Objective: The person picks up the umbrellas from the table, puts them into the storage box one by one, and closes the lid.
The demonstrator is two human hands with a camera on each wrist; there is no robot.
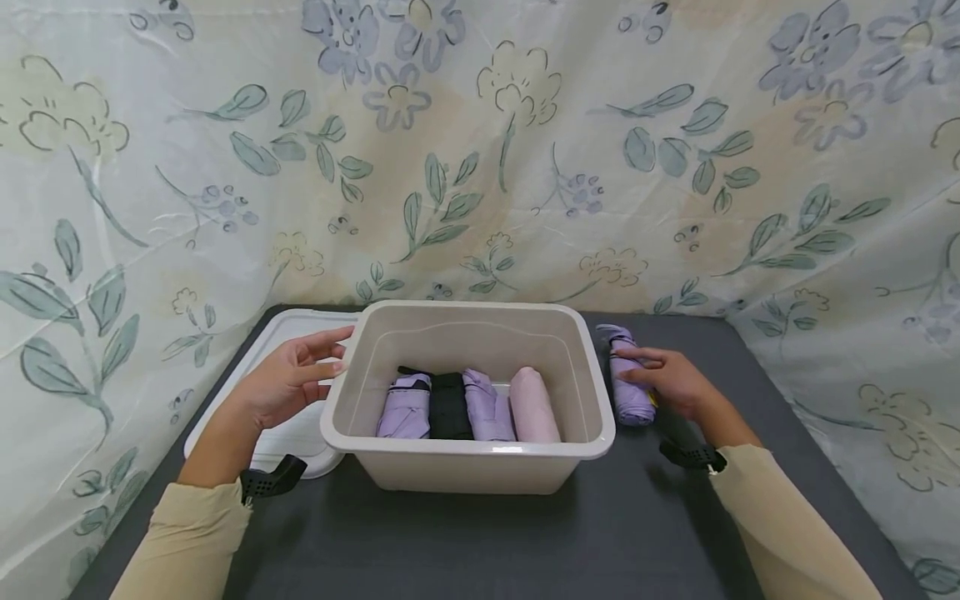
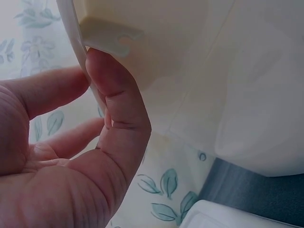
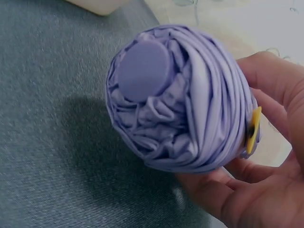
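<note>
A beige plastic storage bin sits mid-table with several rolled items inside. These are a purple folded umbrella, a black bundle, a second purple bundle and a pink roll. My left hand pinches the bin's left rim, with thumb and fingers on either side of it in the left wrist view. To the right of the bin, my right hand grips another purple folded umbrella. Its round end cap faces the right wrist camera, and a yellow tag shows near the fingers.
A white lid lies flat on the dark table, left of the bin and partly behind it. A floral curtain hangs behind the table and along both sides.
</note>
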